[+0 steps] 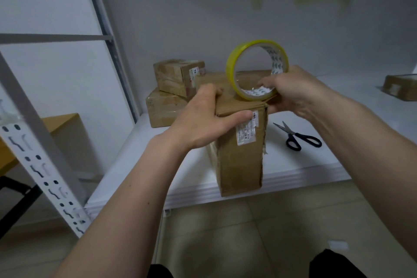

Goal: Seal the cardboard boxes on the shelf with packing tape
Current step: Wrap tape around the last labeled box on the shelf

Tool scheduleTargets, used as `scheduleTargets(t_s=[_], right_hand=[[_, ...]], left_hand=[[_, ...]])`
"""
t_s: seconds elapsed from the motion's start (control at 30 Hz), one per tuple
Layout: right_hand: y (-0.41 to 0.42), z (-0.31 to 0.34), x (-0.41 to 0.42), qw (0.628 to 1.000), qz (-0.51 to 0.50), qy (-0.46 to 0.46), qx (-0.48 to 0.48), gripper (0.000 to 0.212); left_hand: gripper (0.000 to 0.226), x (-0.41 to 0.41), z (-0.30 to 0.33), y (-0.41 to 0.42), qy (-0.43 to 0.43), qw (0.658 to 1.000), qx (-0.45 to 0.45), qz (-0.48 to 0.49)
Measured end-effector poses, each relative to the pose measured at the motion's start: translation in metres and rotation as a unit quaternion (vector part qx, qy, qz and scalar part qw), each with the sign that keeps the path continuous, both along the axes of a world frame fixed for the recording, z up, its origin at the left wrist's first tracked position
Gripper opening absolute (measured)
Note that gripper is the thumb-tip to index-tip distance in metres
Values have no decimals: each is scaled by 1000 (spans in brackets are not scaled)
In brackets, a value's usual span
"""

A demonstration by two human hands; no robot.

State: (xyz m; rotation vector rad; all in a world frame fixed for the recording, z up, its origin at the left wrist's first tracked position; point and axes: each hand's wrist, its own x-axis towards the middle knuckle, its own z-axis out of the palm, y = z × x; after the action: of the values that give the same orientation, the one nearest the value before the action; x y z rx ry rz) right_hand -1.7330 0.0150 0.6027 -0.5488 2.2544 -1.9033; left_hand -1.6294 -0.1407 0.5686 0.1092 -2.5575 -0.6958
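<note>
A tall brown cardboard box (241, 160) with a white label stands at the front edge of the white shelf (293, 165). My left hand (203, 117) grips its top left corner, thumb across the front face and fingers over the top. A yellowish roll of packing tape (232, 70) stands on edge on the box top. My right hand (293, 92) holds the roll, with fingers inside its core and thumb below by the box's right corner.
Black scissors (297, 136) lie on the shelf right of the box. Two taped boxes are stacked behind at the left, a small one (176, 77) on a larger one (162, 110). Another box (399, 88) sits far right. A white perforated shelf upright (33, 153) slants at left.
</note>
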Motion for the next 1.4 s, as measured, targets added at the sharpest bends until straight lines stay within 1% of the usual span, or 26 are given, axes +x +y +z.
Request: scheduleTargets(t_s=[0.03,0.07,0.13,0.2,0.27,0.37,0.43,0.47,0.53,0.6,0.7,0.77,0.9,1.03,1.17,1.4], right_hand=[[2,3,-1,1000,2,-3,0,11],[4,6,-2,1000,7,-7,1,11],[5,10,-4,1000,21,-12,9,10],[7,10,-7,999,37,-23,-2,10],[11,5,-11,996,58,-58,-44,13],[18,-8,-17,981,85,-135,-109,14],[19,-15,-20,971,95,-169,-138,19],[20,-18,-20,968,93,-181,-150,19],[20,-22,-21,963,82,-193,-172,11],[17,-27,-18,958,74,-197,-198,13],[6,-39,-11,964,100,-174,-175,16],[2,-42,-10,970,88,-161,-162,20],[6,-27,-16,970,73,-178,-146,13],[15,-14,-22,974,91,-174,-112,21],[18,-25,-25,963,92,-214,-136,25],[17,-63,-28,924,75,-303,-220,25]], left_hand=[[82,-1,-1,1,-10,1000,24,-13],[82,-1,-2,1,-9,999,28,-21],[94,-2,-4,0,3,1000,-2,-21],[107,-1,-4,0,4,1000,-23,-17],[112,0,-5,-1,-7,999,-29,-11],[112,3,-5,-2,-12,999,-29,-10],[113,3,-5,-1,-12,1000,-24,-8],[113,2,-4,-1,-13,1000,-23,-7],[113,0,-5,1,-10,1000,-24,-4],[116,-1,-7,2,-2,1000,-20,-3],[121,1,-9,0,10,1000,-5,-5],[121,2,-10,0,11,1000,-1,-7],[120,4,-9,-2,3,1000,-6,-7],[120,3,-10,-3,8,1000,-11,-6],[118,2,-11,-3,17,1000,-8,-12],[116,1,-12,-1,31,999,-12,-17]])
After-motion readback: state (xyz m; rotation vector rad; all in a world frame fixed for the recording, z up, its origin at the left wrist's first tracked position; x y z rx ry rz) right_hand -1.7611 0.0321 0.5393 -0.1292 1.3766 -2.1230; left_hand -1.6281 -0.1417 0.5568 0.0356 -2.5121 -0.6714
